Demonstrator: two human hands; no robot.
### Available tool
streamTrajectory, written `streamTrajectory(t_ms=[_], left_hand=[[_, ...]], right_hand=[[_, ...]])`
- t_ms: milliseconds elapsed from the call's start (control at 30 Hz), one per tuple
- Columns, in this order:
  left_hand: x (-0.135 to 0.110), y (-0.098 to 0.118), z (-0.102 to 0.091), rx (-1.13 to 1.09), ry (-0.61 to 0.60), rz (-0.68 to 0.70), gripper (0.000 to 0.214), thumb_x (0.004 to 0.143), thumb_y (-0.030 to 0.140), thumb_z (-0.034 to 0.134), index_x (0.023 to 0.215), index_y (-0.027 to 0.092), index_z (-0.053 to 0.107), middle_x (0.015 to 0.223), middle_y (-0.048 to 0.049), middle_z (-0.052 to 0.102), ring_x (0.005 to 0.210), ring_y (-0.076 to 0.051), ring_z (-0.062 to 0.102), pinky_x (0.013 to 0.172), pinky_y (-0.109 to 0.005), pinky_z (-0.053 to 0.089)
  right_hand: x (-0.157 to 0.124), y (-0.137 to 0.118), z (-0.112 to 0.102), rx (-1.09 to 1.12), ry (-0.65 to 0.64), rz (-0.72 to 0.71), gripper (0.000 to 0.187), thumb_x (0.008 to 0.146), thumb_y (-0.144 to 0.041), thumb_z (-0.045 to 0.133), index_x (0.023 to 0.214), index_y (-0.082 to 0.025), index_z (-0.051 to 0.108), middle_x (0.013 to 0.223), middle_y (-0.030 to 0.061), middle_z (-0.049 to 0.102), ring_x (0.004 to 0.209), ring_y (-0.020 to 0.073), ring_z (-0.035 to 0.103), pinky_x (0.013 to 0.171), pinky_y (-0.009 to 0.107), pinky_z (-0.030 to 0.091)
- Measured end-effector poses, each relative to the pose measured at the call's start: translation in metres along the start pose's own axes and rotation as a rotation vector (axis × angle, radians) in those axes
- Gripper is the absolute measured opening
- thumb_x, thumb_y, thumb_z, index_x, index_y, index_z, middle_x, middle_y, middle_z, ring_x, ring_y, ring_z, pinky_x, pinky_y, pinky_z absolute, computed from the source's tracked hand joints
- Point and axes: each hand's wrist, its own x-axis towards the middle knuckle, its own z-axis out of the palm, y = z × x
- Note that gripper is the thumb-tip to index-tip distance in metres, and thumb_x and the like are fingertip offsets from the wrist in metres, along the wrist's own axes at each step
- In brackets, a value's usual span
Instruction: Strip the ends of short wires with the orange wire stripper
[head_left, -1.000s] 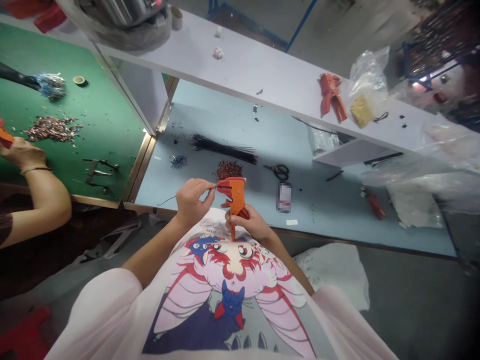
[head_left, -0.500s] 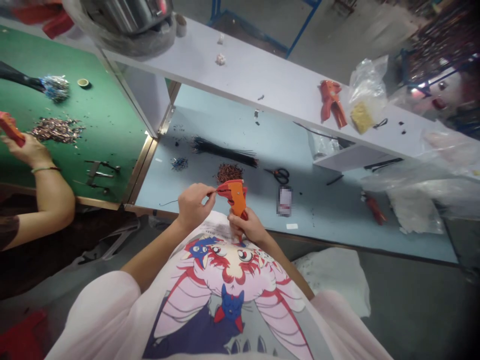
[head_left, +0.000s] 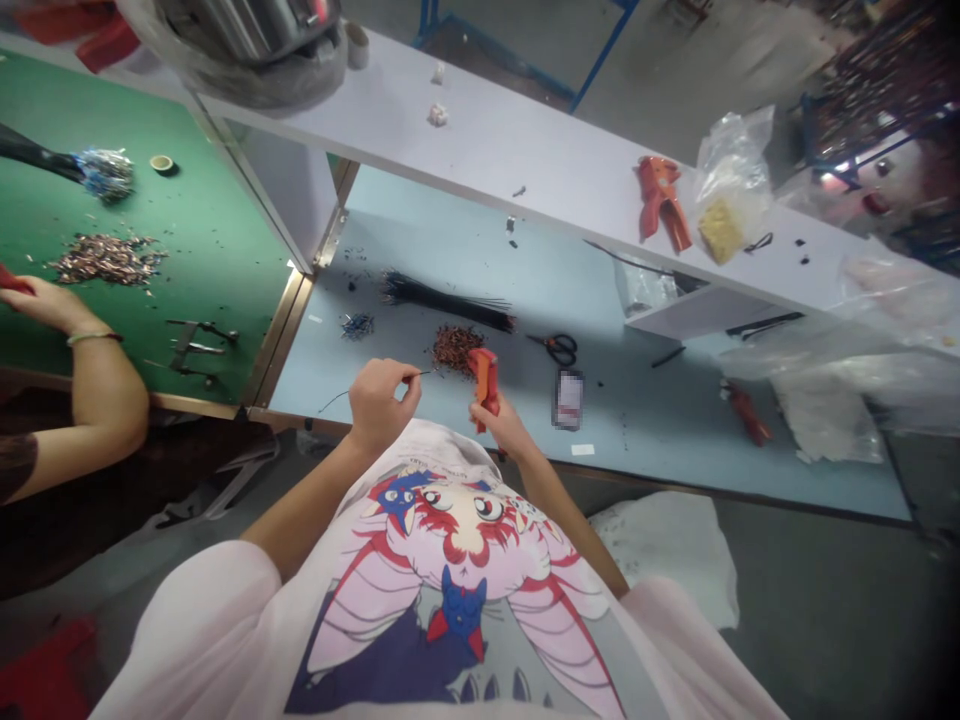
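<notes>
Between thumb and finger, my left hand pinches a thin black wire. One end of the wire points right toward the tool, and the other trails off to the left. My right hand grips an orange and red wire stripper, its head upright and apart from the wire end. Just behind the stripper lies a pile of small copper-coloured pieces. A bundle of black wires stretches across the blue tabletop beyond the pile.
Black-handled scissors and a blurred phone-like object lie right of my right hand. A raised white shelf holds another wire stripper and plastic bags. At the left, a co-worker's hand is over a green table.
The stripper has come away from the wire end, moving slightly right and turning. My left hand has shifted a little left with the wire. The co-worker's hand has moved slightly.
</notes>
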Motion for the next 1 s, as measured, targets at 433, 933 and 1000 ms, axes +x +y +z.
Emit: streamTrajectory(t_ms=[433, 933, 1000], left_hand=[[-0.002, 0.011, -0.003, -0.109, 0.062, 0.128, 0.009, 0.076, 0.01, 0.06, 0.077, 0.019, 0.06, 0.073, -0.0021, 0.066, 0.072, -0.015, 0.057, 0.071, -0.029, 0.045], [-0.014, 0.021, -0.002, -0.109, -0.159, 0.184, 0.01, 0.084, 0.016, 0.053, 0.08, 0.018, 0.061, 0.074, -0.0031, 0.065, 0.073, -0.015, 0.058, 0.069, -0.027, 0.044], [-0.017, 0.023, -0.001, -0.128, -0.226, 0.14, 0.014, 0.088, 0.017, 0.049, 0.081, 0.018, 0.061, 0.075, -0.0035, 0.064, 0.073, -0.013, 0.058, 0.067, -0.024, 0.044]], right_hand=[[0.008, 0.029, 0.014, -0.789, 0.145, -0.132, 0.042, 0.079, -0.027, 0.061, 0.118, -0.015, 0.054, 0.121, 0.0157, 0.054, 0.115, 0.0267, 0.047, 0.098, 0.039, 0.035], [-0.028, -0.086, 0.01, -0.378, 0.207, -0.771, 0.01, 0.086, -0.022, 0.05, 0.077, -0.022, 0.054, 0.079, 0.0048, 0.056, 0.08, 0.0196, 0.052, 0.077, 0.035, 0.042], [-0.03, -0.083, 0.01, -0.315, 0.221, -0.733, 0.012, 0.086, -0.022, 0.05, 0.075, -0.021, 0.052, 0.076, 0.0038, 0.055, 0.077, 0.0183, 0.051, 0.074, 0.034, 0.041]])
